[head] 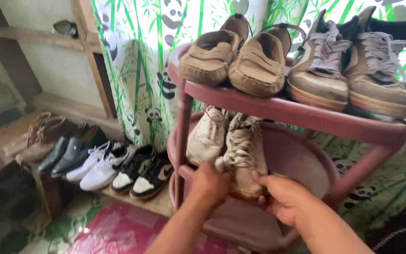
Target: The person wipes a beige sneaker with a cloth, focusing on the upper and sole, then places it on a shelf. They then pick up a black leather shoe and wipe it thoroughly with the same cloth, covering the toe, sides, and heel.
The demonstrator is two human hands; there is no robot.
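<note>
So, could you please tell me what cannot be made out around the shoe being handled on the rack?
- Head view: heel of the laced beige shoe, hidden by left hand and right hand.
- Left hand's grip: fingers curl out of sight.
- Lowest shelf: cut off by the bottom edge.

Both my hands on the worn off-white lace-up sneaker (243, 155) on the mid shelf of the round pink plastic rack (306, 115). Left hand (210, 183) grips its toe, right hand (283, 197) w/ thumb on its side. Its twin sneaker (207, 136) sits just beside, to the left. Top shelf: tan suede loafers (233, 54) & brown lace-up trainers (353, 66). Floor ledge at left: black-and-white sneakers (142, 170).
</note>
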